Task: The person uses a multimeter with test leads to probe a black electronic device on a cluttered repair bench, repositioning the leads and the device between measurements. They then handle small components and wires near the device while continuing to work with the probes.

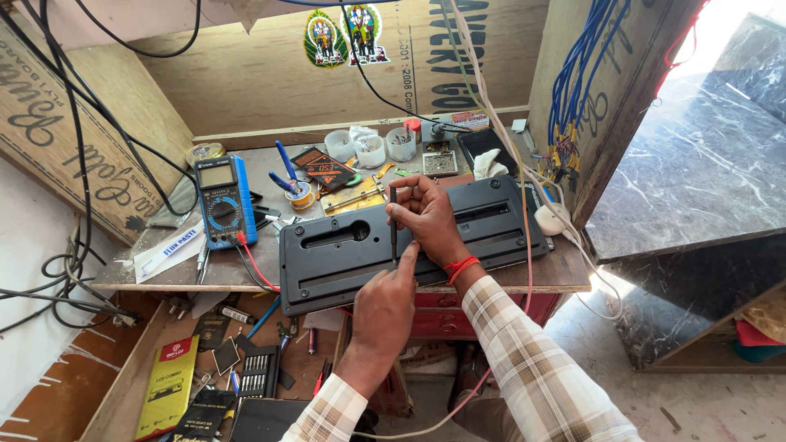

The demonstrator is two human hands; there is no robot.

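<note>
**Two hands and a screwdriver on a black plastic panel**

Nearest the camera, an open wooden drawer (123, 385) holds a flat yellow rectangular package (168, 385) with a red square mark at its top, a black bit set (259, 372) with rows of small metal tips, and loose dark chips and cards.

Above it, both arms in checked sleeves reach onto the worn wooden bench (565, 274). The left hand (383, 307) is loosely curled with its forefinger stretched out, the tip pressing on the black plastic panel (327, 262), a long moulded piece with slots and ribs that lies flat across the bench's front edge. The right hand (426, 217), a red thread at its wrist, pinches a thin dark screwdriver (393, 225) upright, its tip down on the panel just beside the left forefinger.

Left of the panel lies a blue and black multimeter (223, 200) with a round dial and a red lead, and beside it a white strip label (168, 250) with blue print.

Farther back stand three small clear plastic cups (370, 150) in a row; what is in them is too small to tell. A solder spool (302, 195) sits under blue-handled pliers (284, 168).

On the plywood back wall (246, 82) are two oval green-rimmed stickers (344, 34).
</note>
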